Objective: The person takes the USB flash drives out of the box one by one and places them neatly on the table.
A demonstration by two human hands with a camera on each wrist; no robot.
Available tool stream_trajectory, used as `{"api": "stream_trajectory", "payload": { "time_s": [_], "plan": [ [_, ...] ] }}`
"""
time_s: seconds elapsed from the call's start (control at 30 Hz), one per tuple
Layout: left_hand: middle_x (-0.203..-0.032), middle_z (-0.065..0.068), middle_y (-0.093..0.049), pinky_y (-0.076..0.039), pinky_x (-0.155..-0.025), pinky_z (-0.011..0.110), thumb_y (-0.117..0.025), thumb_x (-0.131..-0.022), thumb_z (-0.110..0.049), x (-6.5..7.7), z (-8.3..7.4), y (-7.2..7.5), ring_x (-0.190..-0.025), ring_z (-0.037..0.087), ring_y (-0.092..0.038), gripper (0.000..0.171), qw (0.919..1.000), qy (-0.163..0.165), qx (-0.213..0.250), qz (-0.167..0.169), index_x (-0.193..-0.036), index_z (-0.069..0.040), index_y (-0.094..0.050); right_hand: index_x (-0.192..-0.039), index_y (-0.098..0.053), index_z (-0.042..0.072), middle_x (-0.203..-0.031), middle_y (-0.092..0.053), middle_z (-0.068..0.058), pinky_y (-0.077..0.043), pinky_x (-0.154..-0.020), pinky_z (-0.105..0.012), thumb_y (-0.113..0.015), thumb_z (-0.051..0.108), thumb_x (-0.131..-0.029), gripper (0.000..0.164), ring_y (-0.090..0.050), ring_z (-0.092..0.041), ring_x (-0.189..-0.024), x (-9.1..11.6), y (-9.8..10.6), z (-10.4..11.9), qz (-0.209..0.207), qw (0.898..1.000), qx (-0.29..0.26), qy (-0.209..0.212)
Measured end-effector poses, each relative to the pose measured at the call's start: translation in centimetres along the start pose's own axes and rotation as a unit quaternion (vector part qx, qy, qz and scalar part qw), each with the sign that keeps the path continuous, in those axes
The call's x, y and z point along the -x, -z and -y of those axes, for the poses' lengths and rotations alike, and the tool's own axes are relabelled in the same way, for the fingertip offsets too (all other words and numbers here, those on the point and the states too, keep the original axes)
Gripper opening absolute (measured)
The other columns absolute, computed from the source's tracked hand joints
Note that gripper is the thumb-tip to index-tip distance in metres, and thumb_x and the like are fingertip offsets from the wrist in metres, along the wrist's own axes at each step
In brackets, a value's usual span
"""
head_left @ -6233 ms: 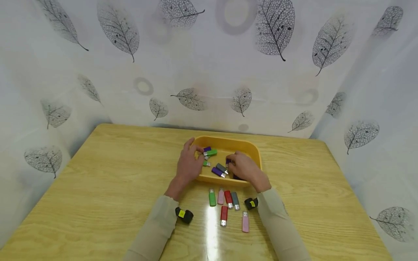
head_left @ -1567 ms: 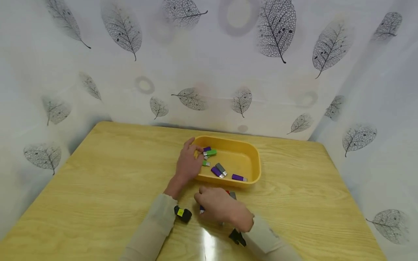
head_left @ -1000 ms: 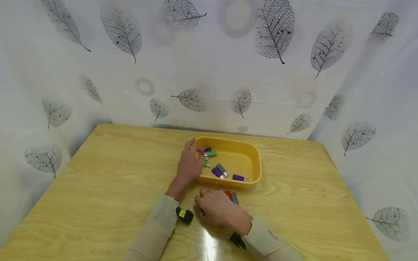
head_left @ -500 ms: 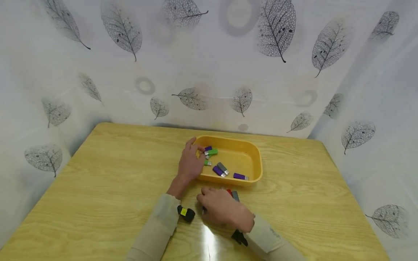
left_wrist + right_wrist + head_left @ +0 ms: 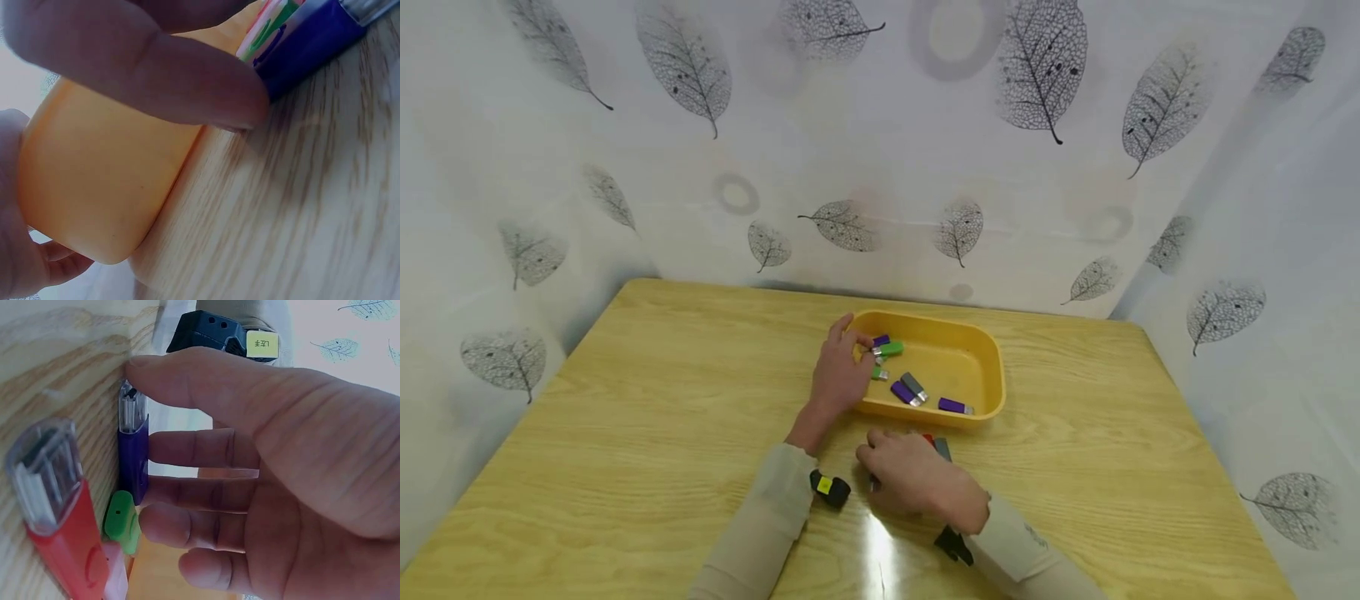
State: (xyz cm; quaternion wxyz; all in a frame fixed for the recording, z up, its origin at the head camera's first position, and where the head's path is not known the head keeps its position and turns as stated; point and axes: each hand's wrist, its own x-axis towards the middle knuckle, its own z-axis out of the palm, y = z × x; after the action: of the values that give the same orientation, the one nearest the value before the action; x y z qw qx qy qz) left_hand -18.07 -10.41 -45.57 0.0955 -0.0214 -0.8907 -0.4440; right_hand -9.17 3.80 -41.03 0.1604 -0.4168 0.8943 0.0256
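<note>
Since the earliest frame, the right hand point(image 5: 910, 471) has come out of the tray point(image 5: 992, 367) to the surface point(image 5: 625, 417), where it holds a purple USB stick point(image 5: 133, 464), thumb at the clear-capped connector end and fingers against the body, just beside a green stick point(image 5: 122, 520). The left hand point(image 5: 838, 379) grips the tray's left end. The purple stick should be light and stiff, its smooth plastic slightly slippery; pinching the coloured body would spare the connector. A yellow label point(image 5: 262, 344) on a black wrist unit point(image 5: 206, 331) seems to read 左手; the right sleeve's point(image 5: 1022, 554) marking is illegible.

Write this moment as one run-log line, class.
left hand: grips yellow tray; right hand: holds purple USB stick; beside it: green USB stick
</note>
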Motion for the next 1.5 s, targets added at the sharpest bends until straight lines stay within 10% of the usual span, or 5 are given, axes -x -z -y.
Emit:
{"api": "stream_trajectory", "payload": {
  "time_s": [0.57,0.83,0.97,1.2,1.5],
  "plan": [
    [-0.158,0.008,-0.033,-0.043,-0.101,0.058,-0.055,-0.090,-0.015,0.0,-0.6,-0.8,-0.132,0.043,-0.046,0.017,0.9999,0.006,-0.009,0.013,-0.102,-0.008,-0.065,-0.099,-0.066,0.017,-0.087,-0.056,0.007,-0.041,-0.057,-0.019,-0.071,0.034,-0.089,0.021,-0.048,-0.005,-0.069,1.4,0.6,-1.6,-0.086,0.994,-0.062,0.006],
    [-0.158,0.008,-0.033,-0.042,-0.104,0.057,-0.056,-0.090,-0.015,0.1,-0.7,-0.9,-0.133,0.042,-0.045,0.018,0.9999,0.006,-0.004,0.012,-0.103,-0.007,-0.066,-0.089,-0.068,0.011,-0.082,-0.068,0.002,-0.047,-0.058,-0.023,-0.070,0.016,-0.089,0.005,-0.055,-0.009,-0.063,1.7,2.5,-7.7,-0.328,0.929,-0.162,-0.059],
    [-0.159,0.008,-0.033,-0.042,-0.105,0.056,-0.056,-0.091,-0.014,0.0,-0.8,-0.9,-0.134,0.041,-0.044,0.018,0.9998,0.008,-0.005,0.016,-0.105,-0.006,-0.066,-0.098,-0.069,0.006,-0.090,-0.069,-0.005,-0.051,-0.065,-0.033,-0.069,0.016,-0.089,0.014,-0.058,-0.018,-0.070,0.8,2.4,-10.5,-0.353,0.905,-0.187,-0.147],
    [-0.159,0.006,-0.032,-0.040,-0.107,0.055,-0.056,-0.091,-0.016,-0.1,-0.6,-0.6,-0.135,0.039,-0.043,0.018,0.9994,0.028,-0.015,0.014,-0.105,-0.008,-0.067,-0.131,-0.062,0.012,-0.129,-0.058,-0.015,-0.053,-0.086,-0.048,-0.068,0.029,-0.090,0.044,-0.062,-0.030,-0.100,-1.8,-0.5,-13.0,-0.234,0.924,-0.212,-0.218],
    [-0.159,0.008,-0.032,-0.036,-0.110,0.055,-0.057,-0.091,-0.015,0.1,-0.3,-0.2,-0.138,0.041,-0.041,0.017,0.9996,0.025,-0.005,0.009,-0.104,-0.006,-0.066,-0.133,-0.061,0.007,-0.133,-0.055,-0.021,-0.052,-0.092,-0.046,-0.065,0.027,-0.093,0.045,-0.064,-0.030,-0.102,-2.4,-0.9,-12.5,-0.156,0.955,-0.217,-0.131]
  ]
}}
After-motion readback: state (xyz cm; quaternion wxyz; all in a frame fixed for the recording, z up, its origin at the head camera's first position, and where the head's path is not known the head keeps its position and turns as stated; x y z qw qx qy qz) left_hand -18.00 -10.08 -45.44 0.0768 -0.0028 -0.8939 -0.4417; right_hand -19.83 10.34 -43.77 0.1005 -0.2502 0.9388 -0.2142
